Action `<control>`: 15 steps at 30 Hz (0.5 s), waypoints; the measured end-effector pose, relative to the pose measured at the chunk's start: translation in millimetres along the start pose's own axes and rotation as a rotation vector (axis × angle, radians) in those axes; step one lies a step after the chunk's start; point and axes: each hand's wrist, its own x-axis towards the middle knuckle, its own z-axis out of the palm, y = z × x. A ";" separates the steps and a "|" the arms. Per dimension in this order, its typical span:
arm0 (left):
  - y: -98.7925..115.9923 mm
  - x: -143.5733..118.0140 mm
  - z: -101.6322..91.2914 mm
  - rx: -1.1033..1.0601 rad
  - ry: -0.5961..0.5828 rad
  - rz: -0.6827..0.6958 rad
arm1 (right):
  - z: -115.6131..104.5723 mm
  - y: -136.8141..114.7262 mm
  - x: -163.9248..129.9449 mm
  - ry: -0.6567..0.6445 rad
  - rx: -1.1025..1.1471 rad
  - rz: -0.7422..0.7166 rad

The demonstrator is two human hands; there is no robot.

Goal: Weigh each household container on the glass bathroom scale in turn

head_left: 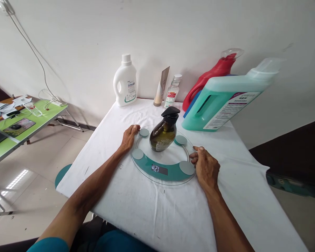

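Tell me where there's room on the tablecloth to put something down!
Bare white tablecloth lies between the digital scale and the cloth's near edge, and between the right grip and the cloth's right edge. The back is crowded: tan tube, clear bottle, red jug, turquoise jug.

1. The bathroom scale [163, 157] was smooth, clear glass with satin, metallic-looking discs [187, 168].
2. The pump bottle [161, 136] looked glossy and see-through beneath a black plastic pump head [170, 112].
3. The tablecloth [178, 213] was matt, creased cloth.
4. The white detergent bottle [128, 82] was smooth plastic.
5. The green detergent jug [215, 99] was translucent plastic, its cap [269, 65] clear.
6. The floor tiles [34, 161] were polished and reflective.
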 end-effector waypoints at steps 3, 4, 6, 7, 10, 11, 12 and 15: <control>0.6 0.0 0.7 -0.006 -0.003 0.004 | 0.1 -1.0 -0.6 -0.001 0.006 0.005; 0.6 0.2 0.9 -0.009 -0.003 0.005 | 0.2 -1.1 -0.7 0.000 0.008 0.005; 0.3 0.8 1.0 -0.005 -0.003 0.007 | 0.5 -0.6 -0.5 0.004 0.010 0.002; 0.1 1.1 1.1 0.003 -0.005 0.007 | 0.7 0.1 -0.2 0.005 0.008 -0.001; -0.7 1.8 1.2 0.022 -0.006 0.003 | 1.3 3.2 1.1 0.005 0.005 0.000; -0.9 1.8 1.2 0.021 -0.007 0.003 | 1.6 4.5 1.5 0.004 0.006 0.003; -1.0 1.7 1.2 0.016 -0.007 0.002 | 1.9 5.9 1.9 0.004 0.007 0.006; -1.2 0.5 1.3 0.008 -0.010 0.007 | 2.9 11.8 3.0 0.003 0.011 0.005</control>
